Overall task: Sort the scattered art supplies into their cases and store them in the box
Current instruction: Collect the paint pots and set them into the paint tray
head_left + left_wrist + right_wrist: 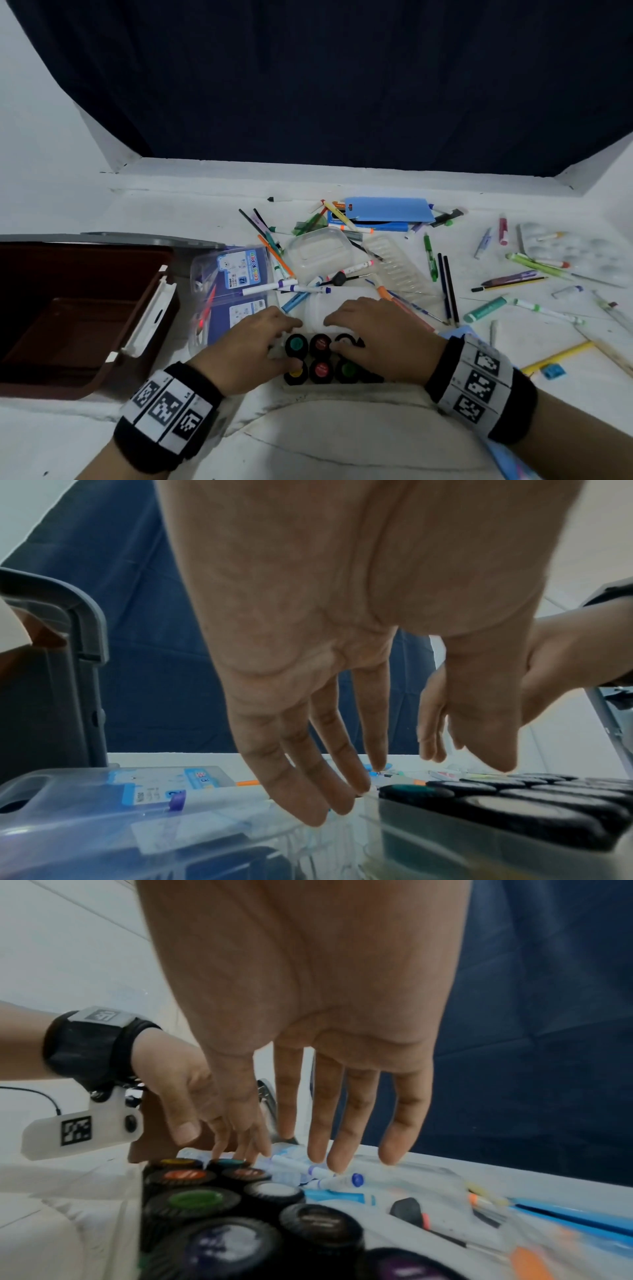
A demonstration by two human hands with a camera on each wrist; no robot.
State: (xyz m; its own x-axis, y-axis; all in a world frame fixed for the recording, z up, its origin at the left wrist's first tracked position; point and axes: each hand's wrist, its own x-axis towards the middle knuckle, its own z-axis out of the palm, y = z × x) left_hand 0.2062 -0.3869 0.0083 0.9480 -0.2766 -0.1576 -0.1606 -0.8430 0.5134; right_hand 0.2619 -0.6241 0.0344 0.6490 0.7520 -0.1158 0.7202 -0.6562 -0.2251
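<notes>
Both hands are over the clear plastic paint case (pixel 291 385) right in front of me, and neither grasps anything: my left hand (pixel 245 346) and right hand (pixel 375 337) both have fingers stretched out and loose, tips reaching past the case's far edge. From the wrist views I judge the fingers hover at or lightly touch the translucent lid (pixel 339 305) lying flat just beyond the fingertips; I cannot tell for certain that there is contact.

Under my palms sit the black-capped round paint pots (pixel 321 344), packed in rows in the case, caps showing teal, red, green, yellow and white.

My worry: if I fold that lid towards me, the white markers with purple and blue caps (pixel 318 1172) lying across it just past my right fingers may roll off or get trapped in the closing edge, so it will not latch. A pot standing proud would do the same.

To the left of my left hand, touching its little-finger side, lies the clear colour-pen case with the blue label (pixel 236 270); a careless sweep could knock it.

Further left stands the open brown plastic storage box (pixel 68 383), holding none of the supplies that I can see. Beyond my fingertips and off to the right, loose pens, pencils and brushes (pixel 445 287) are scattered on the white surface.
</notes>
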